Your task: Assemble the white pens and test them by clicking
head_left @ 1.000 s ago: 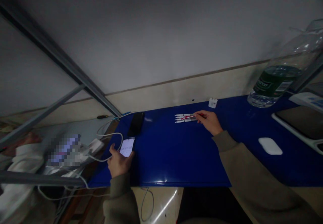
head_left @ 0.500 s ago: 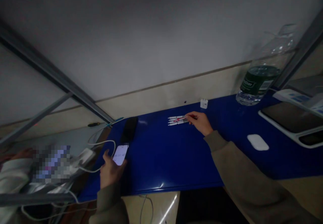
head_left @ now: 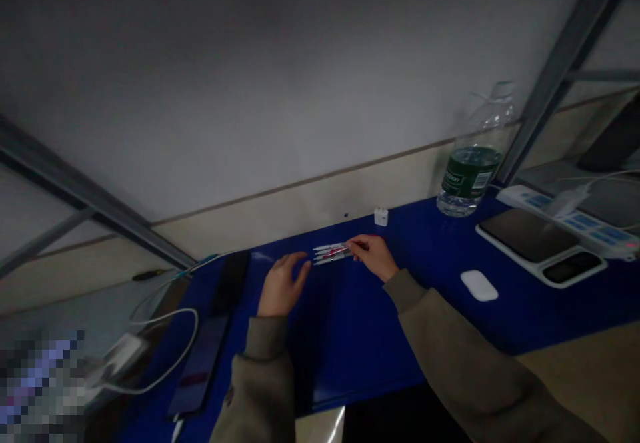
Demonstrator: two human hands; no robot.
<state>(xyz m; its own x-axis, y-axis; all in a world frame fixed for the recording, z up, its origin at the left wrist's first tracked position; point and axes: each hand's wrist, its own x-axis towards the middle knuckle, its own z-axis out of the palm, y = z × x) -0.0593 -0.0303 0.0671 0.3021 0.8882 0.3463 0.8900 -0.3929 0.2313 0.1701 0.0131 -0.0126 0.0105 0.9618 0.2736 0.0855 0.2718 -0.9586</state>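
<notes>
Several slim white pens (head_left: 323, 261) lie side by side on the blue desk toward the wall. My right hand (head_left: 371, 255) pinches a pen with red parts (head_left: 332, 252) just over that row, partly covering it. To the left of the pen tips, my left hand (head_left: 284, 284) hovers empty, thumb and fingers apart. A phone with a dark screen (head_left: 200, 366) lies near the desk's left edge, a white cable at its lower end. Beyond it sits a flat black object (head_left: 233, 280) of unclear kind.
A white charger plug (head_left: 381, 216) stands by the wall. At right are a large water bottle (head_left: 467, 180), a white rounded case (head_left: 479, 286), a scale-like white device with dark panels (head_left: 535, 236) and a power strip (head_left: 595, 226). A looped white cable (head_left: 197, 326) crosses the left edge.
My left hand has left the phone, whose screen was lit and is now dark, and moved right to the pens. My right hand stays at the row with the red pen. The view has shifted.
</notes>
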